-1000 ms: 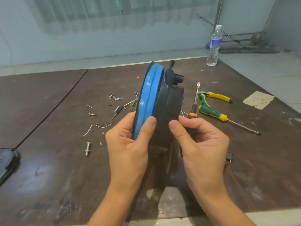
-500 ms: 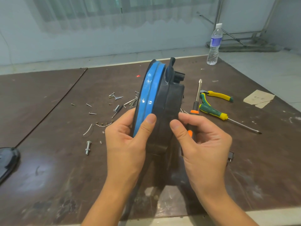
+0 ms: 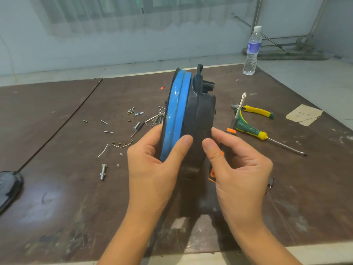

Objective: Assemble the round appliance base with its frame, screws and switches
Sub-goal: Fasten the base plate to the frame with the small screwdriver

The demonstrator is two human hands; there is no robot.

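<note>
Head view: base [image 3: 198, 115] stands on edge between my hands, left hand [image 3: 152, 169] gripping its blue rim, right hand [image 3: 242, 169] clutching the screwdriver [image 3: 232, 129], thumb on the black housing. Since a second ago the driver's tip has swung rightward, clear of the base. I judge I'm inspecting the seam, not driving screws [image 3: 136, 111] yet.

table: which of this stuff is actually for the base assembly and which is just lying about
For the job: round base, held on edge by the left hand and right hand; orange screwdriver, gripped in the right hand; loose screws; small black switch, probably.

Lying about: water bottle, paper scraps, pliers, green screwdriver.
</note>
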